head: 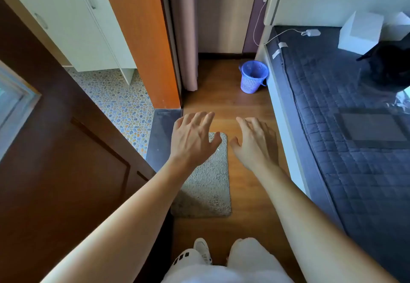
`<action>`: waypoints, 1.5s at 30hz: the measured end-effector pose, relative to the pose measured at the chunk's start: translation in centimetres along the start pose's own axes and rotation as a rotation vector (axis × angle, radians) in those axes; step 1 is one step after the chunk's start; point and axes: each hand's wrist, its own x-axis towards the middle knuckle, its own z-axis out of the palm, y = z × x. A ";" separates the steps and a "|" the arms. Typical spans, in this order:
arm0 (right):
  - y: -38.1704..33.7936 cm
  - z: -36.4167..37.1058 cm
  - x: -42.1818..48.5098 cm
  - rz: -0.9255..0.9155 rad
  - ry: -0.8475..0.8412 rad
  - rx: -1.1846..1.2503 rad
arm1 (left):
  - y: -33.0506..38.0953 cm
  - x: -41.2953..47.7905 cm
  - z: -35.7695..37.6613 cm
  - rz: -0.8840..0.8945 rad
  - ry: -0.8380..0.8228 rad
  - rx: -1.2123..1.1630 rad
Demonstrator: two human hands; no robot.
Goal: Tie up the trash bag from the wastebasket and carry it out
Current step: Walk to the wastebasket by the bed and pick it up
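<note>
A blue lattice wastebasket [253, 76] stands on the wooden floor at the far end of the aisle, against the bed's corner. I cannot make out a bag inside it. My left hand [192, 136] and my right hand [255, 142] are stretched out in front of me, palms down, fingers spread, holding nothing. Both hover over a grey mat [207, 185], well short of the wastebasket.
A bed with a dark quilted cover [346, 132] runs along the right, carrying a white box [360, 32], a charger [310, 32] and a black object [390, 61]. A brown door [55, 160] stands open at left beside a pebble-tiled floor [124, 103]. A curtain [184, 38] hangs ahead.
</note>
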 end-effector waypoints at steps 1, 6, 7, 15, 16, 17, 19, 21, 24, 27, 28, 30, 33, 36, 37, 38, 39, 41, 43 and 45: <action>0.0 0.0 0.2 -0.007 -0.015 0.005 | -0.2 0.3 0.0 0.010 -0.022 -0.010; 0.3 0.8 2.1 0.015 -0.020 -0.005 | -1.3 2.7 1.1 0.034 0.010 0.000; 0.5 1.0 2.8 0.017 -0.017 -0.005 | -1.4 3.4 1.4 0.032 0.012 0.002; 3.0 2.7 11.0 0.034 -0.024 -0.002 | -1.8 11.4 4.2 0.039 0.008 0.018; 3.6 3.0 12.5 0.038 -0.025 0.001 | -1.8 13.0 4.6 0.043 0.004 0.030; 4.1 3.3 14.1 0.040 -0.023 0.008 | -1.7 14.6 4.9 0.051 0.004 0.042; 5.3 3.6 17.2 0.042 -0.033 0.019 | -1.4 17.8 5.4 0.057 -0.006 0.053; 6.5 3.8 20.3 0.040 -0.050 0.023 | -1.1 21.2 5.9 0.054 -0.018 0.058; 8.4 4.0 24.8 0.024 -0.063 0.015 | -0.5 26.0 6.5 0.036 -0.027 0.063; 10.1 4.4 28.8 0.005 -0.047 0.020 | 0.0 30.1 7.1 0.026 -0.019 0.073; 10.6 4.5 30.1 0.004 -0.045 0.026 | 0.1 31.3 7.4 0.022 -0.022 0.071; 11.4 4.7 32.5 0.005 -0.046 0.039 | 0.3 33.3 7.9 0.011 -0.032 0.064; 12.1 5.0 35.5 -0.010 -0.047 0.034 | 0.5 36.1 8.6 0.004 -0.039 0.061; 12.9 5.6 38.8 -0.005 -0.038 0.044 | 0.3 39.1 9.6 -0.002 -0.043 0.044; 13.1 5.8 39.9 0.001 -0.040 0.044 | 0.2 40.1 9.9 -0.005 -0.045 0.038; 13.3 6.1 40.9 0.008 -0.043 0.042 | -0.1 41.2 10.3 -0.006 -0.046 0.032; 13.5 6.4 42.0 0.014 -0.047 0.042 | -0.3 42.3 10.6 -0.005 -0.048 0.027; 13.7 7.2 44.4 0.027 -0.054 0.051 | -1.2 44.9 11.2 0.003 -0.052 0.019; 13.8 8.1 47.2 0.036 -0.067 0.049 | -2.4 47.8 12.0 0.018 -0.056 0.015; 13.6 8.9 50.3 0.046 -0.073 0.038 | -3.9 51.0 12.6 0.035 -0.056 0.012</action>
